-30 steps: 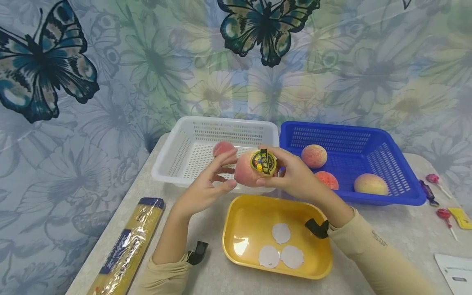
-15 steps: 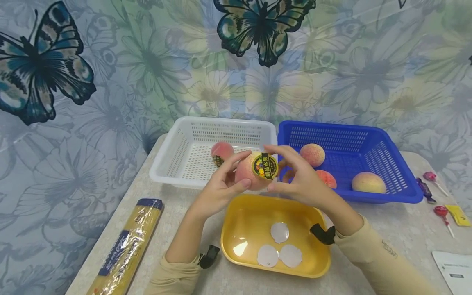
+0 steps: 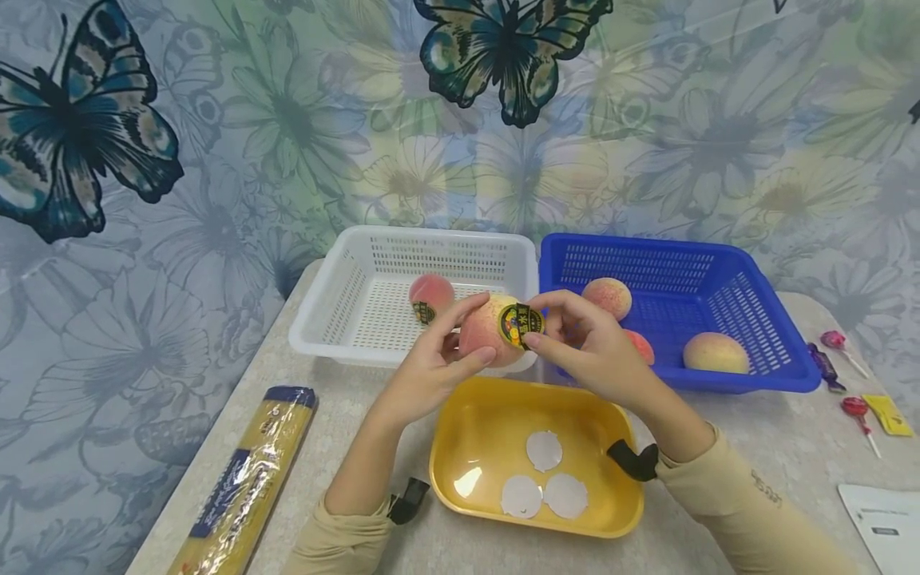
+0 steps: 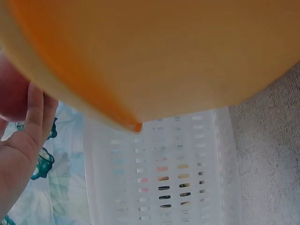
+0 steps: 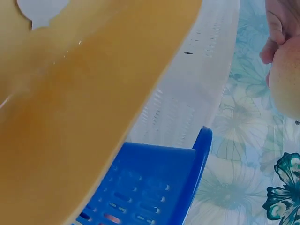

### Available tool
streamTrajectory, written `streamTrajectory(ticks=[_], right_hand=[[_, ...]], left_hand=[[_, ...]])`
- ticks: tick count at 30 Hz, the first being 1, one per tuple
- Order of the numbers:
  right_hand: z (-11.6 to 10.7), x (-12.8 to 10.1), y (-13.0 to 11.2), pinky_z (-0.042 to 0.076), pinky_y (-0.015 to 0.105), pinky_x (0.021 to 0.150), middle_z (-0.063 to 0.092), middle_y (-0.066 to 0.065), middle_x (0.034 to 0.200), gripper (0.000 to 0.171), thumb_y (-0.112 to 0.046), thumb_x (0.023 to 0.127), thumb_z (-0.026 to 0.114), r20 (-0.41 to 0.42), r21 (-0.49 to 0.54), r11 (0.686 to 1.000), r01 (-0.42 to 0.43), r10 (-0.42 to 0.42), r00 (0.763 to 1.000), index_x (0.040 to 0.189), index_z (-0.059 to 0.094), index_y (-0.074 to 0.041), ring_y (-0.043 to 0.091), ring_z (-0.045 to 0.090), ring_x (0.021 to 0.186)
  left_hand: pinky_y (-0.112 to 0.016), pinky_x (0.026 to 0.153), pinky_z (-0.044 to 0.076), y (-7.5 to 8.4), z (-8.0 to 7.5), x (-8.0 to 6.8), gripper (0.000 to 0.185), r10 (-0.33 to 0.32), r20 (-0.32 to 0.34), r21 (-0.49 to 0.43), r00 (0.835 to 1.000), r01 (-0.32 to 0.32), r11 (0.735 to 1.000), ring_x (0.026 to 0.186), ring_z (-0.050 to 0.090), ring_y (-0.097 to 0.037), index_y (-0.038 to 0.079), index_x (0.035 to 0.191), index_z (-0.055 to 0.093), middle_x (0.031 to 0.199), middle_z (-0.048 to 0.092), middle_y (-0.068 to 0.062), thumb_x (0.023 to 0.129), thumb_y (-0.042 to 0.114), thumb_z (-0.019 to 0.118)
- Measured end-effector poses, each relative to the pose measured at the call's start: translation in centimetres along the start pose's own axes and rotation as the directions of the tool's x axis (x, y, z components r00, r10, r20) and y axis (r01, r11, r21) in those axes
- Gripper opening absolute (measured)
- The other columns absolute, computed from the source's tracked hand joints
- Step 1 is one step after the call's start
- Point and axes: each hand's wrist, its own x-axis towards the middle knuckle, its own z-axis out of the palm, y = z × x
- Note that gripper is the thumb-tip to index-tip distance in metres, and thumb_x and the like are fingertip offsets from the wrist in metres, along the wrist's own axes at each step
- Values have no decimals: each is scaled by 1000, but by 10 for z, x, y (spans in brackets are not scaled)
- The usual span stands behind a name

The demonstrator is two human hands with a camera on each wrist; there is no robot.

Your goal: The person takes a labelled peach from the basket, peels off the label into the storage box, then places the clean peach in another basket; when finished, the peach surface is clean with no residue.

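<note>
My left hand (image 3: 430, 361) grips a pink-yellow peach (image 3: 489, 329) above the front rim of the white basket (image 3: 338, 311). My right hand (image 3: 584, 343) pinches a round black-and-yellow sticker (image 3: 521, 324) against the peach's right side. Below the hands sits a yellow tray (image 3: 474, 447) with three white backing discs (image 3: 544, 450) in it. In the left wrist view the left hand (image 4: 21, 136) shows at the left edge under the yellow tray (image 4: 154, 51). In the right wrist view the peach (image 5: 286, 79) sits at the right edge.
One stickered peach (image 3: 430, 294) lies in the white basket. The blue basket (image 3: 776, 335) to the right holds three peaches (image 3: 715, 353). A long spaghetti pack (image 3: 244, 479) lies front left. Lollipops (image 3: 857, 409) and a white paper (image 3: 880, 523) lie at the right.
The right hand has brought the sticker down onto the peach's side, and the left hand has closed round the peach. Both hands sank slightly toward the baskets.
</note>
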Motion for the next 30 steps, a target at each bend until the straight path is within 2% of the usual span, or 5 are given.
streamTrajectory(ticks=[6, 12, 20, 27, 30], right_hand=[[-3, 1, -5, 36, 27, 38, 54, 3, 62, 26, -26, 103, 54, 88, 197, 955, -222, 209, 974, 124, 55, -11, 17, 41, 41], [-1, 3, -8, 40, 26, 41, 58, 4, 72, 34, -39, 104, 50, 63, 253, 917, -309, 303, 951, 115, 56, -8, 15, 46, 43], [-1, 1, -7, 51, 31, 49, 60, 7, 68, 25, -33, 99, 62, 34, 194, 929, -317, 316, 948, 101, 59, -8, 26, 56, 50], [-11, -10, -4, 57, 30, 59, 66, 3, 97, 32, -24, 94, 70, 39, 156, 940, -305, 303, 952, 119, 57, -10, 22, 60, 58], [-18, -19, -1, 56, 30, 59, 66, 3, 97, 36, -26, 94, 70, 21, 130, 946, -298, 298, 954, 124, 58, -11, 23, 58, 59]], left_hand=[[-29, 87, 57, 0, 2, 0, 62, -30, -23, 13, 999, 31, 999, 107, 62, -24, 34, 149, 41, 143, 46, 1, 94, 22, 69], [-34, 81, 58, 3, 4, -1, 62, -57, -51, 74, 997, 61, 995, 96, 64, -24, 36, 147, 42, 141, 48, 3, 93, 24, 71], [-39, 84, 58, 3, 4, -1, 62, -50, -87, 142, 995, 62, 988, 101, 64, -23, 38, 147, 42, 146, 47, 6, 92, 29, 72], [-39, 84, 58, 0, -1, 0, 63, -53, -102, 141, 993, 67, 988, 103, 64, -22, 37, 147, 42, 147, 47, 7, 92, 32, 72], [-36, 82, 58, 0, -3, 0, 62, -59, -116, 149, 992, 76, 986, 99, 63, -22, 38, 146, 43, 145, 48, 7, 92, 32, 72]])
